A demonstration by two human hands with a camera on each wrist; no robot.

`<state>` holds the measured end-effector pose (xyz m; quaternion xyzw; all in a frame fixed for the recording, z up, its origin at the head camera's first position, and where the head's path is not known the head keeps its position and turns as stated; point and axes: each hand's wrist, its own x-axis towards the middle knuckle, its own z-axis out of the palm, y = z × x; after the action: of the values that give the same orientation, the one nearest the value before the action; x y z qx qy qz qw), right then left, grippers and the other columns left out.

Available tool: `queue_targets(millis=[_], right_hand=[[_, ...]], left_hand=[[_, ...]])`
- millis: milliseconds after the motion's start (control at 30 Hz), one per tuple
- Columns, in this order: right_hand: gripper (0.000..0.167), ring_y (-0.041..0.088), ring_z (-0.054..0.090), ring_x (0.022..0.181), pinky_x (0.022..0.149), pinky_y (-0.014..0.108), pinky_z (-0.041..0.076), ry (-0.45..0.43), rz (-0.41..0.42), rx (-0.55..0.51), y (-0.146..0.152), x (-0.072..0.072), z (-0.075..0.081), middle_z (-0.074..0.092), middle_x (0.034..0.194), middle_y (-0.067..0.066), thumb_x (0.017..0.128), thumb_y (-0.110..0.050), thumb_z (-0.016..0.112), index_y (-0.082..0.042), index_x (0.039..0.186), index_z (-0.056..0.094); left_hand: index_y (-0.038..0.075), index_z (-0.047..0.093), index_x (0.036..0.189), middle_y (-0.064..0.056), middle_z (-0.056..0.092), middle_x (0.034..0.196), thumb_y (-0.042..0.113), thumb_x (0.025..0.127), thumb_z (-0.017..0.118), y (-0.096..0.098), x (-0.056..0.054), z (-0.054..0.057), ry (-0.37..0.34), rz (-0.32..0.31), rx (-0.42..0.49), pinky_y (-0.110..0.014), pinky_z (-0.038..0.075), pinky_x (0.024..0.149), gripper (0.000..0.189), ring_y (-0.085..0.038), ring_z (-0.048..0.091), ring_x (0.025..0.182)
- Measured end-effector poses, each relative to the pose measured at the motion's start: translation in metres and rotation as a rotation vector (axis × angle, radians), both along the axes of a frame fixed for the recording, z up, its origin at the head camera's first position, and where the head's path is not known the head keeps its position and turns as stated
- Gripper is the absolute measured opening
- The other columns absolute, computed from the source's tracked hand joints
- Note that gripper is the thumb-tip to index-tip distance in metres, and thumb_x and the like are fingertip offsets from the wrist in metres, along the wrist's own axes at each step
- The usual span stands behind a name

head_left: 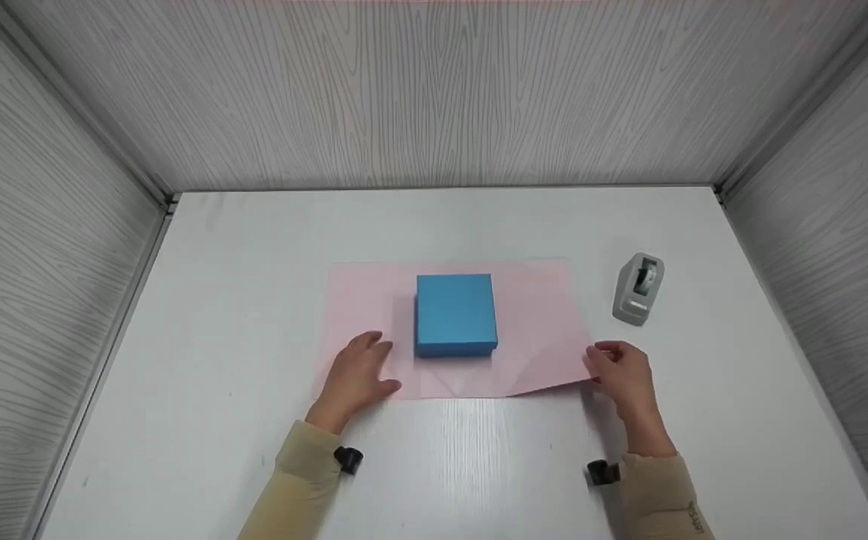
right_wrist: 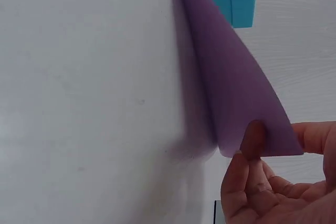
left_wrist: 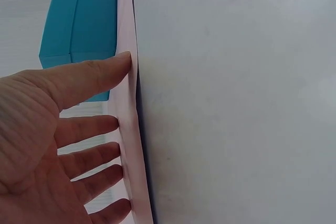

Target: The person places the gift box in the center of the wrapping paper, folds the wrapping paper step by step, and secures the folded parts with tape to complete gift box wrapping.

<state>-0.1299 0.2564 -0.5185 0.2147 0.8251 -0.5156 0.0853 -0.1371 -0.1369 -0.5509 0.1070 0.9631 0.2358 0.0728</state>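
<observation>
A blue lidded box (head_left: 455, 311) sits near the middle of a pink sheet of paper (head_left: 539, 315) laid flat on the table. My right hand (head_left: 621, 375) pinches the paper's near right corner between thumb and fingers. In the right wrist view that corner of the paper (right_wrist: 236, 87) is lifted off the table, its underside looking purple in shadow. My left hand (head_left: 358, 375) rests on the paper's left part, left of the box; in the left wrist view its fingers (left_wrist: 89, 156) are spread and relaxed, thumb tip at the paper's near edge.
A grey tape dispenser (head_left: 635, 292) stands on the white table (head_left: 253, 300), right of the paper. Grey wood-grain panels (head_left: 434, 97) close off the back and both sides. Small black wrist cameras (head_left: 348, 459) sit at the beige sleeves.
</observation>
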Motion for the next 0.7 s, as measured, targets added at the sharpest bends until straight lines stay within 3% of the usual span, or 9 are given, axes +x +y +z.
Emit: queue_targets(millis=[267, 433, 700], right_hand=[[0.045, 0.02, 0.065, 0.085, 0.079, 0.028, 0.054, 0.019, -0.037, -0.101, 0.0019, 0.0, -0.0024, 0.061, 0.118, 0.024, 0.097, -0.023, 0.059, 0.009, 0.128, 0.054], [0.038, 0.025, 0.059, 0.091, 0.076, 0.027, 0.054, 0.02, -0.038, -0.093, 0.0011, 0.0003, -0.0034, 0.058, 0.11, 0.018, 0.097, -0.025, 0.058, 0.006, 0.12, 0.059], [0.032, 0.024, 0.056, 0.088, 0.08, 0.035, 0.053, 0.054, -0.018, -0.035, -0.008, 0.0011, -0.0014, 0.06, 0.104, 0.015, 0.096, -0.026, 0.058, 0.001, 0.111, 0.063]], left_hand=[[-0.001, 0.06, 0.13, -0.019, 0.049, 0.14, 0.022, 0.079, 0.082, -0.0016, 0.0016, -0.0001, 0.028, -0.019, 0.019, -0.049, 0.035, 0.107, 0.06, -0.034, 0.042, 0.132], [-0.002, 0.06, 0.13, -0.019, 0.05, 0.139, 0.022, 0.079, 0.082, -0.0012, 0.0017, 0.0001, 0.041, -0.019, 0.016, -0.048, 0.035, 0.107, 0.06, -0.034, 0.043, 0.132], [-0.001, 0.06, 0.13, -0.019, 0.049, 0.14, 0.024, 0.079, 0.082, -0.0002, 0.0018, 0.0015, 0.027, -0.006, 0.006, -0.048, 0.035, 0.108, 0.061, -0.034, 0.042, 0.132]])
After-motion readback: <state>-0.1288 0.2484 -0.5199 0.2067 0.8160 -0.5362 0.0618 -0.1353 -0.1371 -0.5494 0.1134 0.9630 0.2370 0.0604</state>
